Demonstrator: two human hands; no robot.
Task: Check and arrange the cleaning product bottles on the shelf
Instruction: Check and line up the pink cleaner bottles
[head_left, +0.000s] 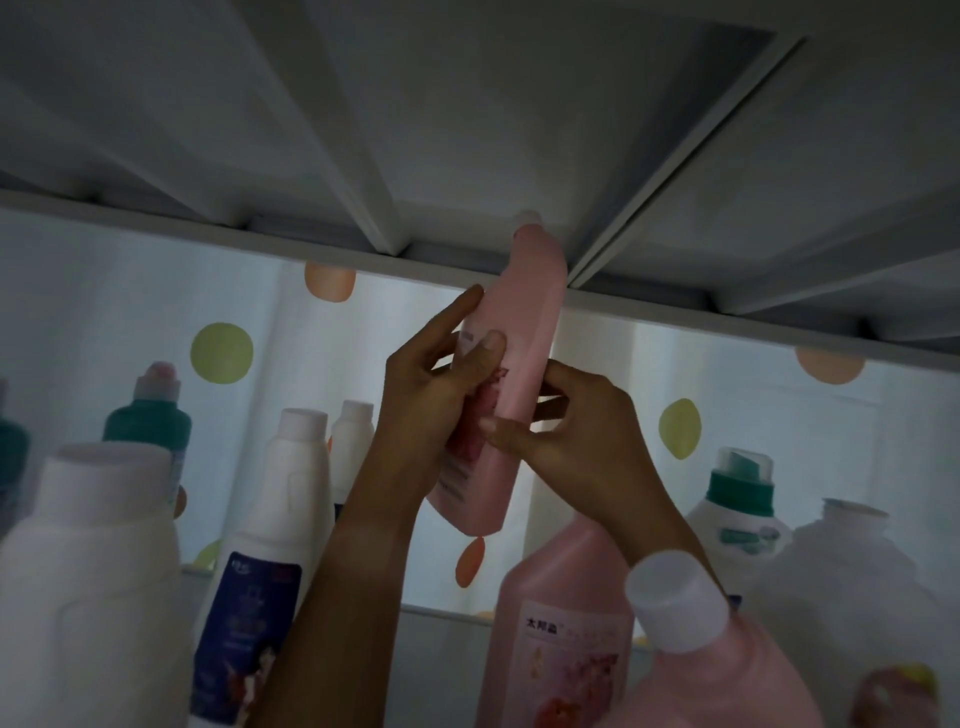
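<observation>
Both hands hold one slim pink bottle (524, 364) raised in front of the grey shelf underside (467, 130), its cap end nearly touching that underside. Left hand (431, 395) grips the bottle's labelled side, thumb laid across the label and fingers curled behind, the index finger stretched up along the edge. Right hand (576, 436) pinches the bottle's lower half from the other side, thumb in front and fingers wrapped round the back. Both forearms rise steeply from below (the light is dim, so finer finger detail is hard to read). Below the held bottle stand a white bottle with a dark label (280, 519), a larger pink bottle (561, 623) and a white-capped pink bottle (727, 675), nearest the camera.
</observation>
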